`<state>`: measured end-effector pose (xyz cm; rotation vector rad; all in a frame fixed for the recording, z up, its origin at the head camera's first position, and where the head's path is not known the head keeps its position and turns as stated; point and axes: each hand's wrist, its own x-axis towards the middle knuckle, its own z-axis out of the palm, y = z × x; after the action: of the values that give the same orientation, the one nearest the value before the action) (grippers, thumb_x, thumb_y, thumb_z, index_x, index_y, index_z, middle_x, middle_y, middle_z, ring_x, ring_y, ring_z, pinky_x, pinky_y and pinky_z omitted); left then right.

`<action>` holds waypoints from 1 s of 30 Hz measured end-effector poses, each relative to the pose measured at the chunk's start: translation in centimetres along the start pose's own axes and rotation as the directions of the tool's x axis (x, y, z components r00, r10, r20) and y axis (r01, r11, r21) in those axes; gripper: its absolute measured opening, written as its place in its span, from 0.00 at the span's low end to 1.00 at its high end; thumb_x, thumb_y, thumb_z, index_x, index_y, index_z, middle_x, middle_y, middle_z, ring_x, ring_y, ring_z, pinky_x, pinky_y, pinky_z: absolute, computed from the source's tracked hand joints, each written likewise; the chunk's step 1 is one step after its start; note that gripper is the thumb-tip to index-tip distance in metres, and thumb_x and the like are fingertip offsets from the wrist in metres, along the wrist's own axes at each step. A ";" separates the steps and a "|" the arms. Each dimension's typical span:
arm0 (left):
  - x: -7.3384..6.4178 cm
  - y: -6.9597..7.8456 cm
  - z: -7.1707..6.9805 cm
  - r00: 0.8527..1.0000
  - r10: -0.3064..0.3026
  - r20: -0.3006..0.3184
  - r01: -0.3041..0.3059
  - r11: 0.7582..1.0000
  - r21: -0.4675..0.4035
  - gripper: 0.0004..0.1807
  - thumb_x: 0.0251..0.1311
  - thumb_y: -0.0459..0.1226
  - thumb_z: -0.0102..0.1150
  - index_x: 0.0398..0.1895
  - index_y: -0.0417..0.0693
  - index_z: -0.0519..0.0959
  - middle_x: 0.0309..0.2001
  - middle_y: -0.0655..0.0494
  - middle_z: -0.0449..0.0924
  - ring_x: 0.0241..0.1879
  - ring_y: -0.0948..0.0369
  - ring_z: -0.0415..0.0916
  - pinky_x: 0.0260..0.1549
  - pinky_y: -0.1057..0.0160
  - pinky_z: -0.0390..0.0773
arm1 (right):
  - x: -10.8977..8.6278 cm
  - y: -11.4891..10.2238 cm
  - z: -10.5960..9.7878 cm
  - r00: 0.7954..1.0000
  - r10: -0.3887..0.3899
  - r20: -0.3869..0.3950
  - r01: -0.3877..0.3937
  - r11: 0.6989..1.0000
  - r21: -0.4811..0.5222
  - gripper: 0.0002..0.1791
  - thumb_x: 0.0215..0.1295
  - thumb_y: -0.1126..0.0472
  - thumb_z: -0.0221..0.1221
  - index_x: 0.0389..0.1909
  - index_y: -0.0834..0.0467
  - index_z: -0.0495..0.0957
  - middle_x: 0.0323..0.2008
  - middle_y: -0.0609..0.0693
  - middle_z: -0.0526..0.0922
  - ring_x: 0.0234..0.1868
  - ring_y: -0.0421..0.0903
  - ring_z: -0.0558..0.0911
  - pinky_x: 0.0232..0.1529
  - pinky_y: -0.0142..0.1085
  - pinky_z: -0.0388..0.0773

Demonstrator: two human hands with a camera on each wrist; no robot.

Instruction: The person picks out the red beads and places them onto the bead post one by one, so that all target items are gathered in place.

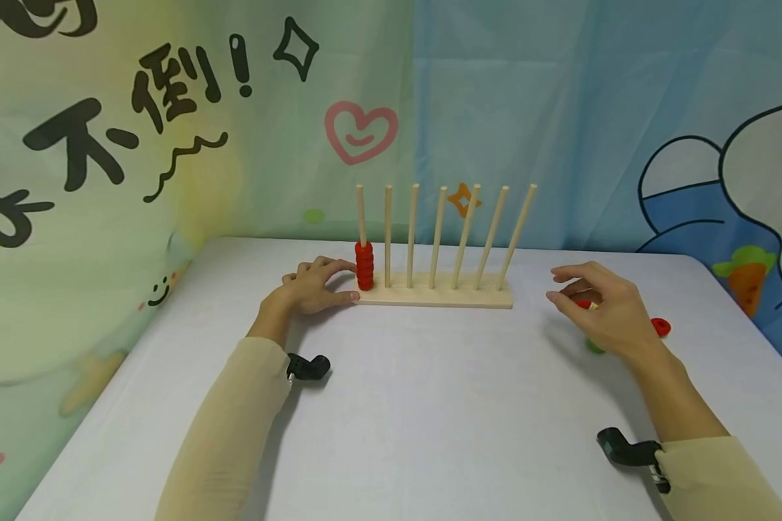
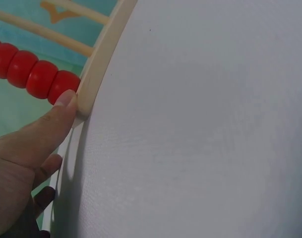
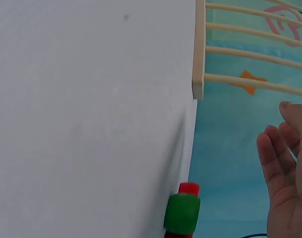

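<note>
A wooden peg rack with several upright pegs stands toward the back of the table. Red beads are stacked on its leftmost peg. My left hand holds the rack's left end, the thumb on the corner of the base right beside the lowest bead. Off to the right of the rack, my right hand hovers with bent fingers, thumb and fingertips apart and nothing between them. Below and behind it lie loose beads: a green bead and a red bead, others partly hidden by the hand.
A white table spans the view in front of the rack. Behind it hangs a printed cloth backdrop. Black camera mounts stick out from both sleeves.
</note>
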<state>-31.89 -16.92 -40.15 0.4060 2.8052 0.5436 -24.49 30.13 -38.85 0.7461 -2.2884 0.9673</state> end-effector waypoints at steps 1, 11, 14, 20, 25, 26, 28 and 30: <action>0.0 0.0 0.0 1.000 0.001 -0.001 -0.001 1.000 -0.001 0.37 0.56 0.69 0.55 0.70 0.77 0.63 0.74 0.53 0.53 0.69 0.43 0.51 0.57 0.34 0.56 | -0.1 0.0 -0.2 1.000 -0.005 -0.002 0.005 1.000 -0.001 0.28 0.41 0.83 0.71 0.48 0.65 0.81 0.40 0.54 0.82 0.33 0.34 0.82 0.38 0.20 0.77; 0.1 0.0 -0.1 1.000 -0.004 0.006 0.004 1.000 -0.006 0.37 0.56 0.68 0.56 0.69 0.77 0.63 0.74 0.54 0.53 0.69 0.43 0.50 0.57 0.34 0.55 | -1.5 0.6 -2.4 0.998 0.049 0.040 -0.044 0.991 -0.123 0.26 0.45 0.79 0.72 0.48 0.63 0.81 0.40 0.52 0.82 0.35 0.25 0.78 0.41 0.17 0.73; 0.1 -0.1 -0.1 1.000 -0.006 0.005 0.006 1.000 -0.006 0.37 0.56 0.68 0.56 0.69 0.76 0.63 0.74 0.53 0.52 0.69 0.43 0.50 0.57 0.33 0.55 | -1.8 0.9 -2.9 0.996 0.065 0.058 -0.056 0.988 -0.141 0.27 0.45 0.79 0.71 0.49 0.63 0.80 0.41 0.52 0.82 0.36 0.24 0.77 0.42 0.16 0.72; 0.0 -0.1 0.0 1.000 -0.003 0.007 0.003 1.000 -0.002 0.38 0.56 0.69 0.56 0.70 0.76 0.63 0.74 0.52 0.52 0.68 0.43 0.51 0.57 0.33 0.55 | -2.6 1.2 -4.2 0.981 0.154 0.116 -0.127 0.969 -0.211 0.26 0.50 0.75 0.71 0.51 0.60 0.80 0.44 0.51 0.82 0.37 0.20 0.74 0.40 0.13 0.70; 0.0 0.0 0.0 1.000 -0.003 0.004 0.003 1.000 -0.008 0.38 0.56 0.69 0.56 0.70 0.75 0.63 0.74 0.53 0.53 0.68 0.43 0.51 0.57 0.34 0.56 | -3.3 1.5 -5.0 0.957 0.245 0.154 -0.196 0.940 -0.279 0.25 0.53 0.71 0.71 0.54 0.58 0.79 0.46 0.54 0.82 0.39 0.42 0.82 0.37 0.11 0.67; 0.0 0.0 0.0 1.000 -0.003 0.002 0.003 1.000 -0.008 0.38 0.56 0.68 0.56 0.70 0.76 0.63 0.74 0.53 0.53 0.68 0.43 0.51 0.57 0.34 0.56 | -3.4 1.6 -5.1 0.952 0.260 0.162 -0.206 0.935 -0.289 0.25 0.54 0.71 0.70 0.54 0.59 0.78 0.47 0.55 0.82 0.39 0.48 0.83 0.36 0.11 0.67; 0.1 0.0 0.0 1.000 -0.004 0.002 0.004 1.000 -0.007 0.38 0.56 0.68 0.56 0.70 0.76 0.63 0.74 0.53 0.53 0.68 0.43 0.51 0.57 0.34 0.55 | -3.7 1.8 -5.5 0.940 0.286 0.185 -0.221 0.926 -0.306 0.25 0.55 0.71 0.70 0.55 0.59 0.78 0.47 0.58 0.81 0.40 0.57 0.82 0.35 0.12 0.67; 0.1 0.0 0.0 1.000 -0.004 0.003 0.004 1.000 -0.005 0.38 0.56 0.68 0.56 0.70 0.76 0.63 0.74 0.52 0.52 0.68 0.43 0.51 0.57 0.33 0.55 | -3.9 1.9 -5.8 0.926 0.313 0.210 -0.238 0.917 -0.319 0.25 0.56 0.70 0.69 0.56 0.60 0.77 0.47 0.60 0.81 0.41 0.60 0.81 0.34 0.13 0.68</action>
<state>-31.98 -16.94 -40.15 0.3994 2.8003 0.5491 -21.51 36.76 -38.83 0.4480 -2.7443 0.6571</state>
